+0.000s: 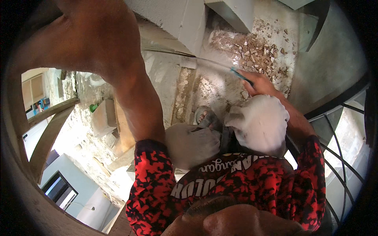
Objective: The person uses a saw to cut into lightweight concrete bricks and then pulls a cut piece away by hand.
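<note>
In my right hand is the turquoise handle of a long, thin tool. Its narrow blade, seen nearly edge-on, stretches left past a pale block; I cannot tell what kind of tool it is. My fingers are closed round the handle, above a floor strewn with rubble. My left arm rises from its sleeve and bends close to the camera at the upper left. The left hand itself does not show, nor whatever it may touch.
Broken brown and white chips lie beyond my right hand. A pale concrete block stands ahead, a grey panel at right. Black curved metal bars run along the right side. Wooden beams cross the left, near a box.
</note>
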Motion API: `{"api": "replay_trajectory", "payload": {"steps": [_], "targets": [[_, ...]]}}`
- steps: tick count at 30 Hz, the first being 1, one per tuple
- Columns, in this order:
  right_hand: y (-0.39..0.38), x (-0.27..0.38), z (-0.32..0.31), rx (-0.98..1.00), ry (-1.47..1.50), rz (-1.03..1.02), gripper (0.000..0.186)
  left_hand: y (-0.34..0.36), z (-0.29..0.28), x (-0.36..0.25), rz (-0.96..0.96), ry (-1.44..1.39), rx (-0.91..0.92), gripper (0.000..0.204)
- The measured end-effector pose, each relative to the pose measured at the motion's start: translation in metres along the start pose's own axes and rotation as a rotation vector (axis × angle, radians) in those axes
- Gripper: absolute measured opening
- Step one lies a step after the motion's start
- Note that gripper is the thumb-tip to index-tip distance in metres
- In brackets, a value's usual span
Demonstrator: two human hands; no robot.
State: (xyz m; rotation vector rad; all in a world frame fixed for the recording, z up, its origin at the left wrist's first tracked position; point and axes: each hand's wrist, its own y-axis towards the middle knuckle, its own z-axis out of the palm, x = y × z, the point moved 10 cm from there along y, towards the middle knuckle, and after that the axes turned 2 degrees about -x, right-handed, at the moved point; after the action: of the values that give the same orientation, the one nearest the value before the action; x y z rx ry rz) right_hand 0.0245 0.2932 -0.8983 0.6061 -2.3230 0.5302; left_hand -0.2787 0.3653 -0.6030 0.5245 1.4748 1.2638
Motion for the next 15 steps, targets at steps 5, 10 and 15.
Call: {"api": "replay_trajectory", "payload": {"steps": [5,10,15], "targets": [[-0.019,-0.015,-0.012,-0.102,0.061,-0.084,0.040,-0.001,0.008,0.002,-0.005,-0.036,0.004,0.065],[0.035,-0.002,0.009,0.009,-0.044,-0.061,0.039,-0.002,0.010,0.006,-0.017,-0.050,0.006,0.064],[-0.026,-0.042,-0.017,-0.063,0.022,-0.053,0.038,0.002,0.001,0.002,-0.017,-0.034,0.007,0.063]]}}
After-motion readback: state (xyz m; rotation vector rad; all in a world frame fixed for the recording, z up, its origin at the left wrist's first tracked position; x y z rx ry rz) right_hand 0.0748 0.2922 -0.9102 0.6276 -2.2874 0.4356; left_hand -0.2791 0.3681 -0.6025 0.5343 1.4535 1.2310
